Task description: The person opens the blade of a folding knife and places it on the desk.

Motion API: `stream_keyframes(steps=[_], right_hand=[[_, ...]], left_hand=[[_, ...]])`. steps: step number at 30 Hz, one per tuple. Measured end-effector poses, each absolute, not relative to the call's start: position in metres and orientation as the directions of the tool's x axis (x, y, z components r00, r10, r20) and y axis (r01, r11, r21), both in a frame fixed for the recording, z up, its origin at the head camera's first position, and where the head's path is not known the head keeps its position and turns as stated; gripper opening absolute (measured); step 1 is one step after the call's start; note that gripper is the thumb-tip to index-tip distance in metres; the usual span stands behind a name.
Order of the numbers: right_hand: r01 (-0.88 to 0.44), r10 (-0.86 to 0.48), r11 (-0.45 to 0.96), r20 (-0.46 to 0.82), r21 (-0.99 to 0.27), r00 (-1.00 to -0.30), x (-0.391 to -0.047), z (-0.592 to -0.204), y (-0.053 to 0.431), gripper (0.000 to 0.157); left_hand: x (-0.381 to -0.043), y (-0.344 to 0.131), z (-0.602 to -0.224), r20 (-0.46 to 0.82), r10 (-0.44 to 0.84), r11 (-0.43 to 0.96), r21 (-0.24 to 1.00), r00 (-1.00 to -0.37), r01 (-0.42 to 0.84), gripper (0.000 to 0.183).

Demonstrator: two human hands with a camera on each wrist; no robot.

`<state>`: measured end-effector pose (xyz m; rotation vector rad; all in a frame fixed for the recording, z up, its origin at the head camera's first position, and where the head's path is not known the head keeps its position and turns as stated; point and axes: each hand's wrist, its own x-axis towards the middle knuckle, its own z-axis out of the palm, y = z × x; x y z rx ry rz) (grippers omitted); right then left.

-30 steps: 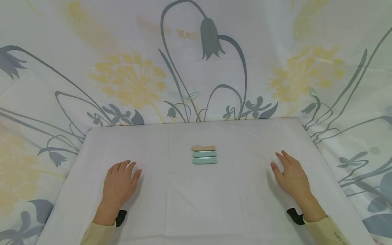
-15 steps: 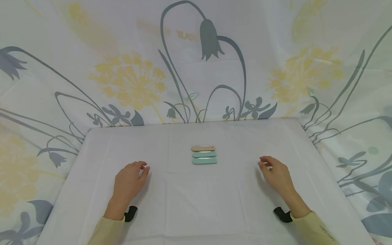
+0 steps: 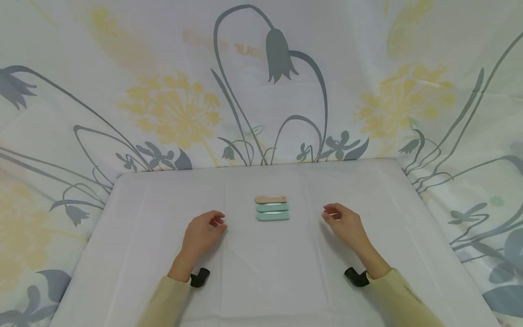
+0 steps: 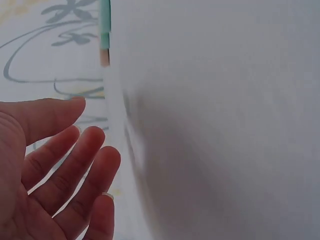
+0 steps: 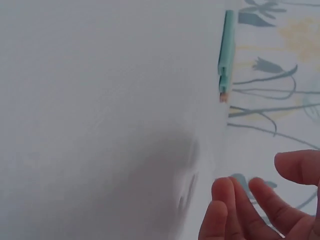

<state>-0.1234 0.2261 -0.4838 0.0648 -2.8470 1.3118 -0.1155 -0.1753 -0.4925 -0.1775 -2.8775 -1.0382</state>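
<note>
Three folded pocket knives lie side by side on the white table: a beige one [image 3: 271, 199] farthest back, a mint-green one [image 3: 272, 208] in the middle, and another mint-green one [image 3: 273, 216] in front. A thin strip of blade shows along each handle. My left hand [image 3: 203, 234] hovers to their left, fingers loosely bent and holding nothing. On their right, my right hand [image 3: 346, 227] is also above the table, fingers loosely bent, nothing in it. Both hands are apart from the knives. The wrist views show the knives edge-on beyond the fingers.
A white cloth with faint creases covers the table [image 3: 269, 281]. Behind and at both sides hangs a flower-printed curtain [image 3: 253, 91] that meets the table's back edge. A black wrist device [image 3: 200, 277] sits under the left wrist, and a similar black device [image 3: 356, 277] under the right.
Both hands have moved inward toward the knives, the left to the right and the right to the left. Their fingers have bent a little more. The knives have stayed in place.
</note>
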Motion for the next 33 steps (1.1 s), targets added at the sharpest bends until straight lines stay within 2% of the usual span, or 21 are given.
stream_keyframes(steps=[8,22,33], right_hand=[[0.091,-0.072,0.49,-0.144,-0.867,-0.987,-0.137,-0.491,0.204,0.035],[0.112,-0.153,0.449,-0.2,-0.886,-0.968,-0.149,-0.498,0.173,0.033],[0.139,-0.146,0.444,-0.225,-0.885,-0.963,-0.147,-0.496,0.158,0.029]], left_hand=[[-0.124,-0.149,-0.5,0.078,0.115,0.665,0.735,-0.99,0.135,0.029],[-0.143,-0.115,-0.503,-0.007,0.11,0.546,0.836,-0.994,0.055,0.027],[-0.152,-0.1,-0.506,-0.072,0.117,0.548,0.836,-0.991,0.004,0.027]])
